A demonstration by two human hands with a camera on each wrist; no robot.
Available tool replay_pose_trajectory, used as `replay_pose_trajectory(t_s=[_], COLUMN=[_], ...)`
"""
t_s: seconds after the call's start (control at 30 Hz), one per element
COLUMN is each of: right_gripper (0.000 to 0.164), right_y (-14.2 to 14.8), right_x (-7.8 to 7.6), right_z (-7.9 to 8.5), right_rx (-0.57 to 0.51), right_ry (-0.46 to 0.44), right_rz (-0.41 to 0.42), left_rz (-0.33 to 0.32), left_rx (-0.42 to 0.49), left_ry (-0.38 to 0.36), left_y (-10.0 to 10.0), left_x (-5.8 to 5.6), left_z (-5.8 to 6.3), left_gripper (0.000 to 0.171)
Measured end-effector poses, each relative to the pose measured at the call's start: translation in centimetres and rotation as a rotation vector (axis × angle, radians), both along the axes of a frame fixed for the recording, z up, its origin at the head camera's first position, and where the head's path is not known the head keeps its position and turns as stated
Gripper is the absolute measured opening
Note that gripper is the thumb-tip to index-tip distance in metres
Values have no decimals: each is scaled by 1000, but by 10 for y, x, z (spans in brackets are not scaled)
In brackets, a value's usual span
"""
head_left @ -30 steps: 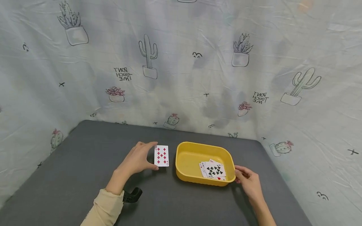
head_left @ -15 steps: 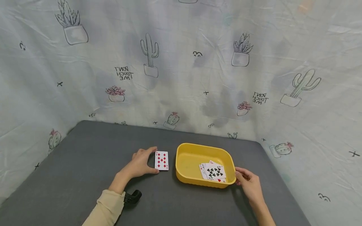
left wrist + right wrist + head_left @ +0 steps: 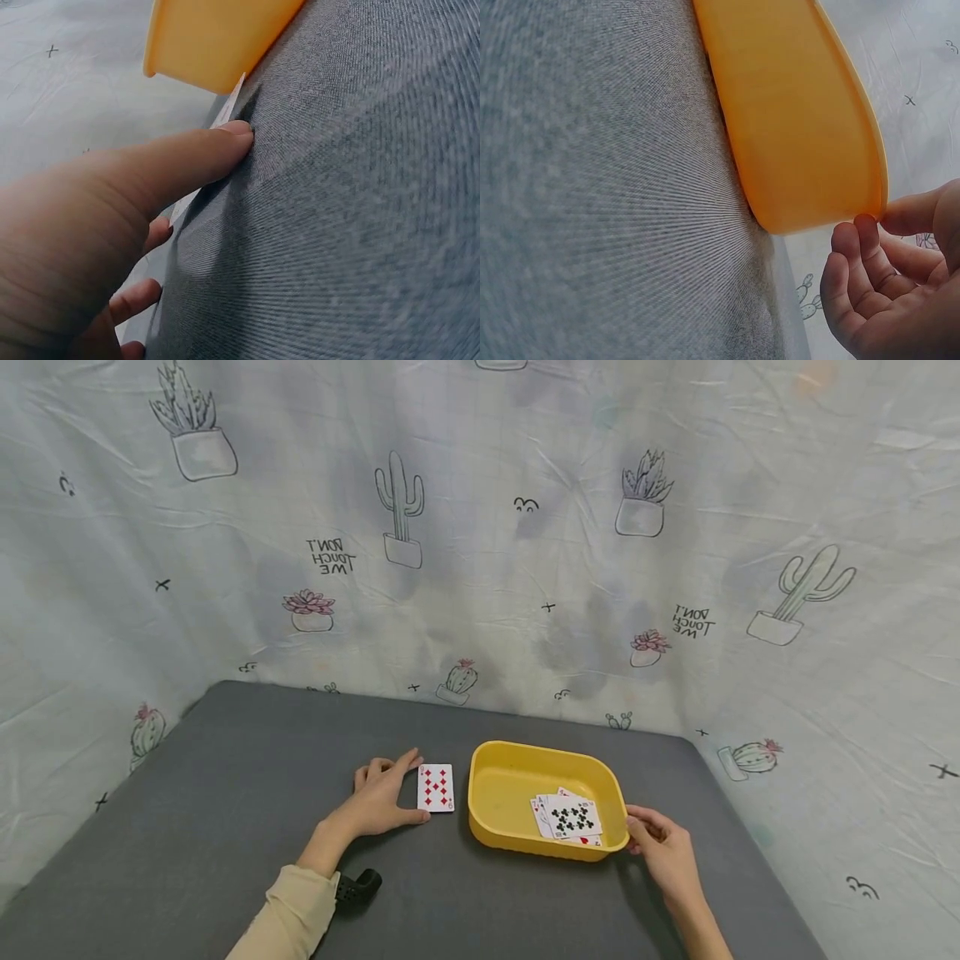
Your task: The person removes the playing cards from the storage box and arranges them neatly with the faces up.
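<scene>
Near the middle of the table, my left hand (image 3: 378, 797) holds a nine of diamonds playing card (image 3: 436, 788) by its left side, face up. The thumb is at the near edge and a finger at the far corner. In the left wrist view the card (image 3: 229, 109) is seen almost edge-on, low over the cloth, with a shadow beside it. To its right is a yellow tray (image 3: 506, 841) with several playing cards (image 3: 572, 817) in it, a ten of clubs on top. My right hand (image 3: 666, 852) pinches the tray's right end rim between thumb and fingers.
A grey cloth (image 3: 420, 902) covers the table. A white curtain (image 3: 480, 568) printed with cacti hangs behind it and at both sides. A black strap device (image 3: 358, 887) is on the left wrist, by the beige sleeve.
My left hand has lowered the nine of diamonds toward the table, then shifted slightly right with it. The right hand stays at the tray's rim.
</scene>
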State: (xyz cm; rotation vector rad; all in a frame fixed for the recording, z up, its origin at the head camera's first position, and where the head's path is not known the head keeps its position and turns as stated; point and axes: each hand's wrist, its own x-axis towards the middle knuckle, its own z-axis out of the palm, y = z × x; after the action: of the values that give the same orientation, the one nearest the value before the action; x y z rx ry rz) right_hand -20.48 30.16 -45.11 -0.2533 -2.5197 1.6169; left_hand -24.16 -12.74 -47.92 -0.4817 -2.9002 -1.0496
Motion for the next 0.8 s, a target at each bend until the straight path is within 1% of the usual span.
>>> replay_pose_trajectory(t_s=[0.1,0.27,0.6,0.7,0.8], right_gripper=[27,28,30,31,31], right_y=[1,2,2,3,3], right_x=[-1,-3,-3,-3,-3], right_z=[-1,0,0,0,0], right_rx=[3,7,18,12,-3], right_ry=[-5,5,1,-1,-2], right_rz=[-1,9,15,16,19], left_rz=[-6,10,14,19,34], left_rx=[-4,-15,-3,-1,-4], left_ry=[8,8,0,-10,-18], left_y=[1,1,-4,-5,-6], left_x=[0,0,-4,-3,-2], left_z=[0,1,-5,-3,3], left_gripper=[103,104,105,106,106])
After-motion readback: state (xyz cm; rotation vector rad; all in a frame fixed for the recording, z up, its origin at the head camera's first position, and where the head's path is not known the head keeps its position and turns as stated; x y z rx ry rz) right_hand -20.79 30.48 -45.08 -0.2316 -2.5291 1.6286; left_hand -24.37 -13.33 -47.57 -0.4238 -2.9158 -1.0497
